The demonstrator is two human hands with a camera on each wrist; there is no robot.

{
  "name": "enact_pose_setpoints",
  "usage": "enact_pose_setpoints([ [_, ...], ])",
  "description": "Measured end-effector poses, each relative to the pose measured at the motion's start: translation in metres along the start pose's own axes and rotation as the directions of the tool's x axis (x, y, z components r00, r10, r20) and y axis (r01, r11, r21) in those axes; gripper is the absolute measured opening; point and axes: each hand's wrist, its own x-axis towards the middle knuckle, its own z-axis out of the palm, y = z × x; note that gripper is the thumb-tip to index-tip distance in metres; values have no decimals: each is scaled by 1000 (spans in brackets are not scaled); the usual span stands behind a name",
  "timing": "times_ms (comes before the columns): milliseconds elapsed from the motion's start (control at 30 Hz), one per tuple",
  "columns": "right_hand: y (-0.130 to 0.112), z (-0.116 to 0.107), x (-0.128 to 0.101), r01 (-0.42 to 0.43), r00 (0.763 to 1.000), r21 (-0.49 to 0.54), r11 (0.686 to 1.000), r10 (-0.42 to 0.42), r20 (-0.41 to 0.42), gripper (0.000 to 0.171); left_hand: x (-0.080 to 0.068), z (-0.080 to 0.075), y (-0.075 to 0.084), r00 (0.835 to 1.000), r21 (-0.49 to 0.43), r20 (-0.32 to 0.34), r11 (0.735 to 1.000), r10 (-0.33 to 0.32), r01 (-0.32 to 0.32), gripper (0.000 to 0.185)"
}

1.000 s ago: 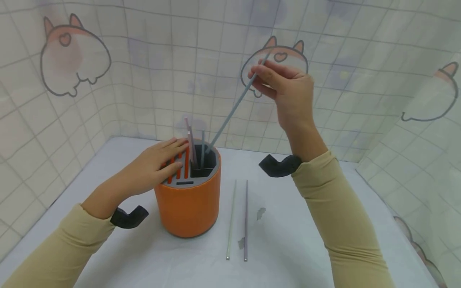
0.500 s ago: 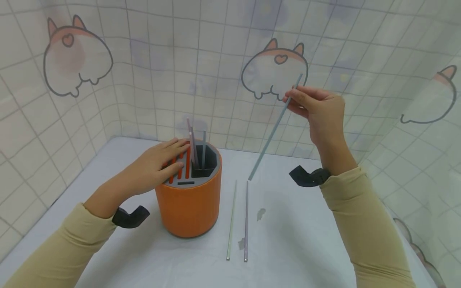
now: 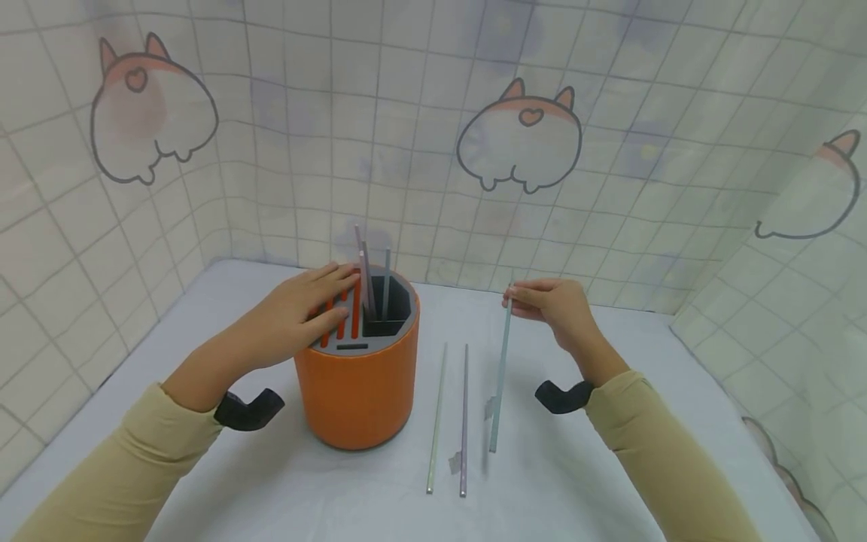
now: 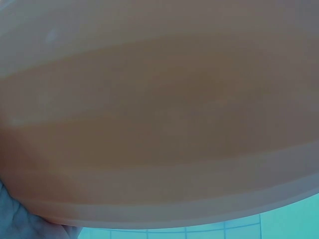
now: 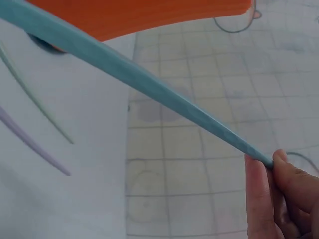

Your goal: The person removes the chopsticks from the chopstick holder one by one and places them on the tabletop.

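The right hand pinches the far end of a blue-grey stick between thumb and fingertips; the right wrist view confirms the pinch at the tip, with the shaft running away from the fingers toward the orange holder. The stick's long axis runs roughly front to back across the worktop, near end toward the person, far end raised in the hand. Its lower end sits at or just above the surface; contact cannot be confirmed. It lies nearly parallel to two sticks already flat on the worktop: a pale green stick and a lilac stick, side by side, between the holder and the held stick. The held stick is the rightmost of the three, just beside the lilac one. The left hand rests flat on the holder's grey slotted top, fingers straight and gripping nothing, touching the orange-red sticks that stand in the slots. The left wrist view shows only orange wall at close range. Count: one holder; three loose sticks (one held, two lying); three orange-red sticks visible in the slots under the fingers; roughly three more pale sticks standing upright in the open compartment, exact number uncertain. The right hand is the nearer hand to all three loose sticks; the left is well apart from them.
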Motion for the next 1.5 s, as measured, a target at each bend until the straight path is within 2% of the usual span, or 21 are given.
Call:
enact_pose_setpoints([
  [100, 21, 1, 1, -76, 997, 30, 997, 76, 20, 41, 0, 0, 0, 1000, 1, 0, 1000, -3, 3, 56],
  [267, 49, 8, 3, -156, 987, 66, 986, 153, 49, 39, 0, -2, 1, 1000, 0, -6, 1000, 2, -2, 56],
  [467, 77, 13, 7, -217, 976, 66, 974, 213, 54, 35, 1, 0, 0, 1000, 5, -12, 1000, 29, -28, 56],
  [733, 98, 22, 9, -281, 959, 83, 956, 278, 54, 30, 0, 2, -1, 1000, 5, -11, 1000, -1, 1, 56],
  [1133, 117, 26, 11, -307, 951, 9, 952, 307, 28, 31, 1, 2, 0, 1000, -2, -5, 1000, -1, 1, 56],
  [1333, 120, 26, 12, -302, 953, -124, 945, 302, -17, 31, 1, 2, 1, 1000, -10, -6, 1000, 9, -9, 56],
  [1500, 113, 26, 16, -238, 971, -211, 948, 235, -38, 29, 1, 1, 0, 1000, -3, -3, 1000, 6, -6, 56],
])
